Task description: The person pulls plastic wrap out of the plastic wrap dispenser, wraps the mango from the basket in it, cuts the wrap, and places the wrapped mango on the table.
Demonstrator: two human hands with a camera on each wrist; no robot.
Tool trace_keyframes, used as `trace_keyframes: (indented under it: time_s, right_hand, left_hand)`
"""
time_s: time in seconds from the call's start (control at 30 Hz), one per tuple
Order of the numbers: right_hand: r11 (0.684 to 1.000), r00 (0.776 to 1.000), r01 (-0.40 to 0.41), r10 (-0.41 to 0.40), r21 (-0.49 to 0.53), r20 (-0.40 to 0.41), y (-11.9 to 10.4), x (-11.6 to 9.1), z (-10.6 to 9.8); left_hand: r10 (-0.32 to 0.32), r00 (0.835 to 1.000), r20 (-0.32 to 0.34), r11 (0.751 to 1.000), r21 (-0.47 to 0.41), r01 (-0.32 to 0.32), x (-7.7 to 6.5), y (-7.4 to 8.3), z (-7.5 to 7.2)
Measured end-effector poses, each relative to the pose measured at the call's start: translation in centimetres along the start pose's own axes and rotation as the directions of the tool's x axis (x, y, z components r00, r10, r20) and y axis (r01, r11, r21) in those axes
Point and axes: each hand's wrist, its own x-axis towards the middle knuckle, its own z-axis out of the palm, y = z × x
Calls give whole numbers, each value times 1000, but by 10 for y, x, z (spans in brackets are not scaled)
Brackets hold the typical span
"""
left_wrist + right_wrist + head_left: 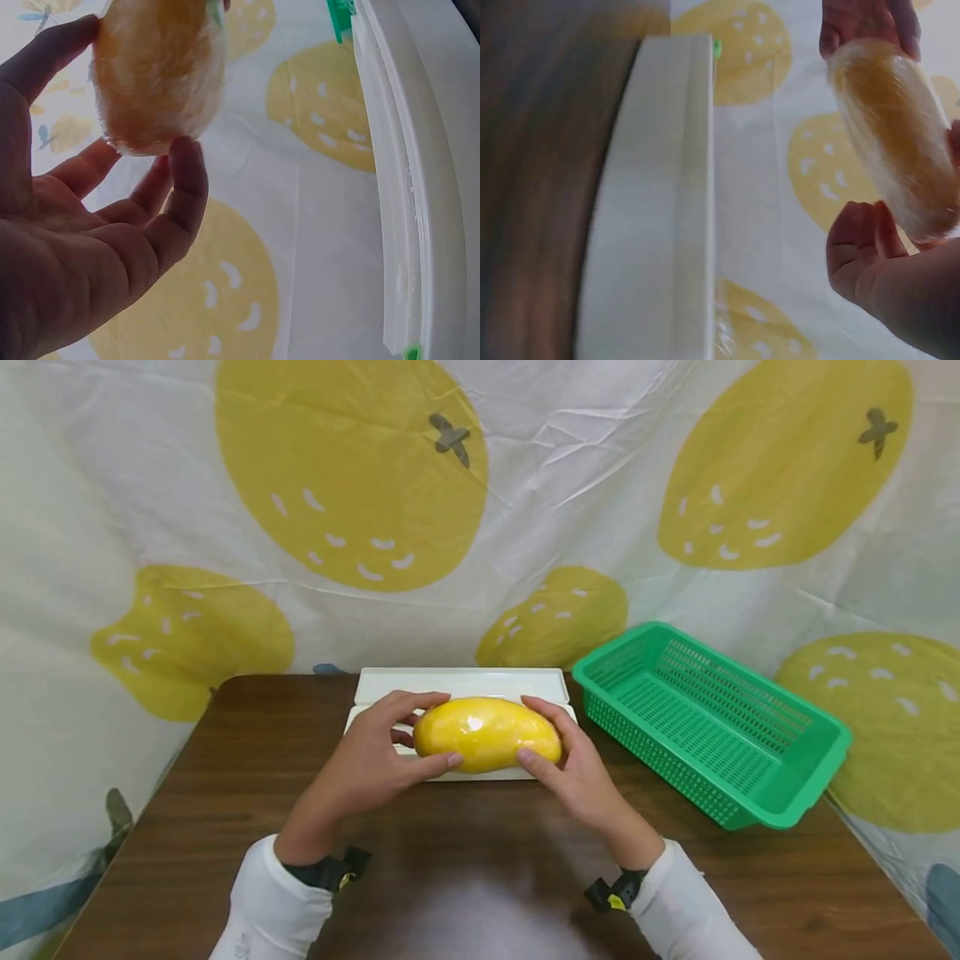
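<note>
Both hands hold a yellow oblong fruit [480, 735] by its two ends, with its long side running left to right. Clear plastic wrap clings to it, shiny in the head view and crinkled around the fruit [157, 75] in the left wrist view. My left hand [378, 747] grips the left end, thumb at the near side and fingers at the far side. At the right end, my right hand [573, 768] grips it the same way. Behind and beneath the fruit in the head view lies a long white plastic case [461, 683] with its lid open, partly hidden by the hands.
A green perforated plastic basket [712, 735] stands at the right of the brown wooden table [247, 777], angled toward the near right. A white cloth [562, 510] with yellow fruit prints hangs behind the table. Black straps with small cameras sit on both wrists.
</note>
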Motion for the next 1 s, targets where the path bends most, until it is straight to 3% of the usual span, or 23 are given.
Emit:
trace_keyframes:
  time_s: [0.13, 0.23, 0.33, 0.57, 0.8, 1.0]
  right_hand:
    - [974, 1000, 22, -22, -227, 2, -2, -2, -6]
    - [898, 996, 89, -78, -432, 42, -7, -5, -12]
    - [823, 987, 159, -124, -546, 101, -11, -5, -17]
    - [758, 968, 213, -78, -617, 239, -2, -6, -20]
    - [706, 947, 216, 18, -675, 322, 11, -8, -15]
    - [694, 933, 192, 91, -694, 349, 22, -7, -8]
  left_hand:
    - [9, 1000, 9, 1000, 10, -9, 0, -1, 0]
    - [26, 1000, 9, 999, 34, -27, -1, 1, 0]
    - [30, 999, 25, 995, 91, -32, -3, 2, 1]
    - [-26, 990, 139, 971, 239, -8, -6, -5, 9]
    - [-127, 939, 318, 947, 320, 20, -6, -24, 20]
    - [-134, 915, 382, 946, 323, 4, -5, -35, 26]
